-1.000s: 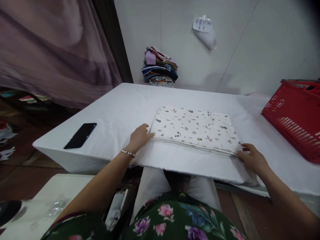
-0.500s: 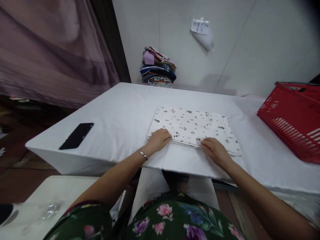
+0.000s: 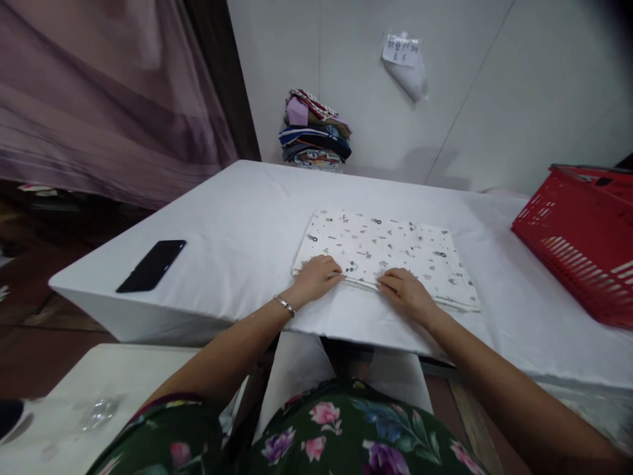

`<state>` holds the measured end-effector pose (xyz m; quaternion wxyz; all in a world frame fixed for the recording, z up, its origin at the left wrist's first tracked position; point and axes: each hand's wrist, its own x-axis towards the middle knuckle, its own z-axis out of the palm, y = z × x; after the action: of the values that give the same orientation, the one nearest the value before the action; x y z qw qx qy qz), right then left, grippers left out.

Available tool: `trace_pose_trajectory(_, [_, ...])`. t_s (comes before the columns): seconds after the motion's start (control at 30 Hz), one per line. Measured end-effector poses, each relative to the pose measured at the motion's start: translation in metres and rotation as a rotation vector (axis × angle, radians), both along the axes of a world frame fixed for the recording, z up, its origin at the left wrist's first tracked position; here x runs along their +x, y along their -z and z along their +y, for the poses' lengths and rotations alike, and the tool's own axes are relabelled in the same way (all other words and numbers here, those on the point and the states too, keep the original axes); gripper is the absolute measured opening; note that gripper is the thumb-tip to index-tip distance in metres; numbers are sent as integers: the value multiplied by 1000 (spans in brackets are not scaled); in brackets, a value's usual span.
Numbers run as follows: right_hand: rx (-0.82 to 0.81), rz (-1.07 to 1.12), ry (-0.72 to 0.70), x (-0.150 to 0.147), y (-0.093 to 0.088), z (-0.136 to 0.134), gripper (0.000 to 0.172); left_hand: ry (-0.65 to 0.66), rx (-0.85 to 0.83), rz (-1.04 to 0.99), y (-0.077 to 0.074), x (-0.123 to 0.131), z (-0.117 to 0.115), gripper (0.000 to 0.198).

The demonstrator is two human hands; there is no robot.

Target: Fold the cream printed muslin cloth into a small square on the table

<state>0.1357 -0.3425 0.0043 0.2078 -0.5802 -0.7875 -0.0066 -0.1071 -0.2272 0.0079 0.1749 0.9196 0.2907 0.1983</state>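
A folded white cloth [image 3: 380, 247] with small printed figures lies flat on the white-covered table [image 3: 237, 224], close to its front edge. My left hand [image 3: 317, 277], with a bracelet at the wrist, pinches the cloth's near edge left of its middle. Farther right along that same edge, my right hand [image 3: 405, 291] also has its fingers closed on the fabric. The gap between the two hands is short. Fingertips beneath the cloth are hidden.
A black phone [image 3: 152, 266] rests at the table's left. Folded clothes [image 3: 316, 132] are stacked by the back wall. On the right stands a red plastic basket [image 3: 583, 244]. A white stool or bench [image 3: 133, 376] is at lower left.
My right hand has slid left along the cloth's near edge, closer to my left hand. My left hand keeps its place on the edge. The view has shifted slightly.
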Motion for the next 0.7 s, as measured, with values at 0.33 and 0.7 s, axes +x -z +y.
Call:
trace_pose_trajectory(0.33, [44,69,33,-8,1,0,31,-23,-37,-4,2,4,2,26])
trace_pose_trajectory(0.7, [25,215,93,-10,7,1,23,-38,51,-38,6,7,0,24])
